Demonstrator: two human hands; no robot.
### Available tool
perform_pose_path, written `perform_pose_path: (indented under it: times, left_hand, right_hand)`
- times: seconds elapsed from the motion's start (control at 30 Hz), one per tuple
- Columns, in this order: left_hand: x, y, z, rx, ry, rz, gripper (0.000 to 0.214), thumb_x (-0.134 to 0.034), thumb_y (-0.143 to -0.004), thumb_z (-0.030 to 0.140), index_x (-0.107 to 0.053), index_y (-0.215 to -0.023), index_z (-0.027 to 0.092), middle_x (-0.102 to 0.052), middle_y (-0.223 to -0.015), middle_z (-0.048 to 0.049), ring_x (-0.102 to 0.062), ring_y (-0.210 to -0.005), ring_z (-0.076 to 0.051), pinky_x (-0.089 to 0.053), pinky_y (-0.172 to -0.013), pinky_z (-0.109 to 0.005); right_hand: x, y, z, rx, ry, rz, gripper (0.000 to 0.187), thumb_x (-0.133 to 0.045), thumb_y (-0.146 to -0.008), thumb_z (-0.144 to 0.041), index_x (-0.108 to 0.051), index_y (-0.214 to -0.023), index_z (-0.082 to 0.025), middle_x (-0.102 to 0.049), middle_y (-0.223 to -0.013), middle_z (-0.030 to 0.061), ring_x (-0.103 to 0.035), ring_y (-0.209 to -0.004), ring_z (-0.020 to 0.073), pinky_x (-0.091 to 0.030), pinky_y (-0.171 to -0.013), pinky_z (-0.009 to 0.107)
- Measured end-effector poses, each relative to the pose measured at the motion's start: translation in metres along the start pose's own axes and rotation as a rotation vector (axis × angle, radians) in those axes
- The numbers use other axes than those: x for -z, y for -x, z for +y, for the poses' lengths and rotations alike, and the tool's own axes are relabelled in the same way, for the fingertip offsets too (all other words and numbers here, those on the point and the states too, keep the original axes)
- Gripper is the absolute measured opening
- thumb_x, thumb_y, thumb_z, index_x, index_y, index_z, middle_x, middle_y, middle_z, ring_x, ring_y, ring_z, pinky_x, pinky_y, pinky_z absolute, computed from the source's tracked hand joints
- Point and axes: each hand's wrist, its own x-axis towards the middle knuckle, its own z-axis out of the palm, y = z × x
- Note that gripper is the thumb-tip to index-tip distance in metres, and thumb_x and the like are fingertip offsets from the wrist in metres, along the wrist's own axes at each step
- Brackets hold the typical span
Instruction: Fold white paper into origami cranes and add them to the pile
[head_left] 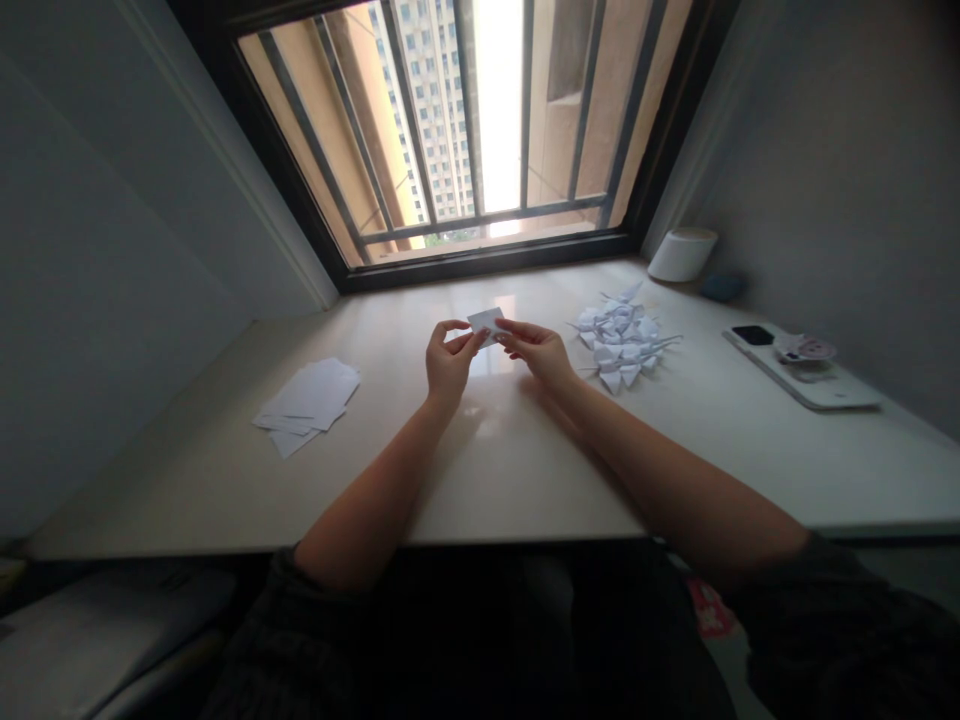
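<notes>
A small folded white paper (486,320) is held just above the pale desk (525,470), near its middle. My left hand (448,362) pinches the paper's left edge with thumb and fingertips. My right hand (534,350) pinches its right edge. To the right of my hands lies a pile of several folded white paper cranes (624,346). A loose stack of flat white paper sheets (309,402) lies on the desk to the left.
A white phone (802,372) with a small pink-and-white object on it rests at the right. A white cylinder (681,254) and a dark blue object (723,288) stand at the back right corner. A barred window (480,130) faces the desk.
</notes>
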Motion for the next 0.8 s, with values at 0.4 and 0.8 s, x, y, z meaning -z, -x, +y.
perform_pose_path:
  times: [0.4,0.8]
  left_hand:
    - [0.0007,-0.0055,-0.0089,0.066,0.030,0.080,0.028,-0.079,-0.063,0.038,-0.062,-0.073,0.017,-0.068,-0.069,-0.0005,-0.061,-0.064,-0.011,-0.047,-0.066,-0.025]
    - [-0.0005,-0.0036,-0.0057,0.016,-0.009,0.097,0.030,-0.078,-0.065,0.040,-0.061,-0.072,0.017,-0.068,-0.067,-0.0005,-0.062,-0.063,-0.012,-0.047,-0.063,-0.025]
  right_hand:
    - [-0.0023,0.0009,-0.0016,0.032,0.016,-0.034,0.044,-0.081,-0.054,-0.041,-0.076,-0.094,-0.023,-0.072,-0.073,0.0018,-0.052,-0.060,0.0105,-0.043,-0.059,0.027]
    - [-0.0017,0.0003,-0.0002,0.046,0.054,-0.042,0.047,-0.081,-0.054,-0.045,-0.076,-0.096,-0.023,-0.073,-0.074,0.0025,-0.053,-0.061,0.0116,-0.044,-0.059,0.028]
